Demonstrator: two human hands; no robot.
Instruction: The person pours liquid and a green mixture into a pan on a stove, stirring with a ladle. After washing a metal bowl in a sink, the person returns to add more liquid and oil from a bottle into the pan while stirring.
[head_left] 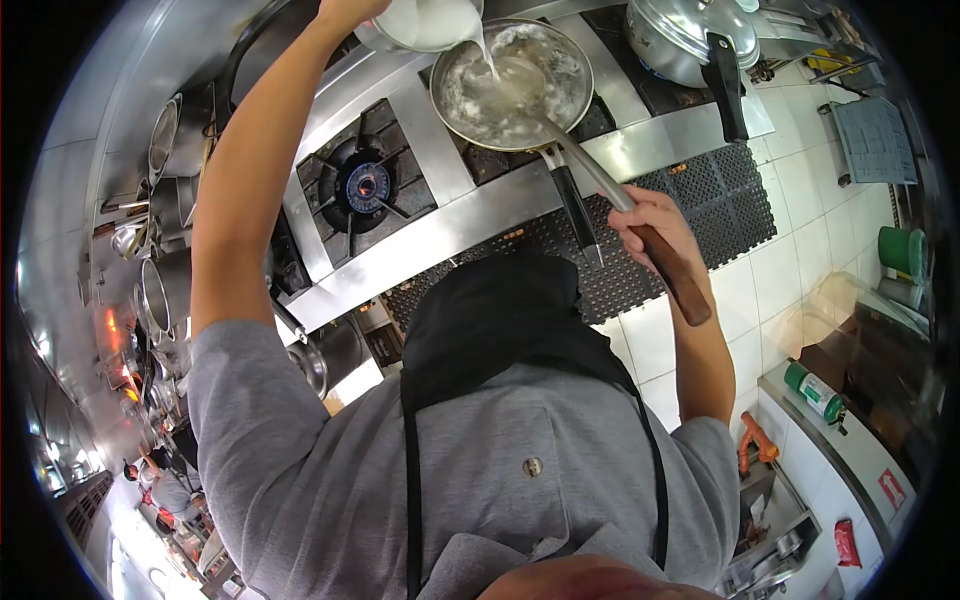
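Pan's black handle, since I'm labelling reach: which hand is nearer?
Right: the right hand, on the long utensil, is just beside the black handle. The left hand is farther, at the tilted vessel.

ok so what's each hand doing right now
Left hand: holding a tipped metal container, partly out of frame
Right hand: closed around a utensil's wooden handle
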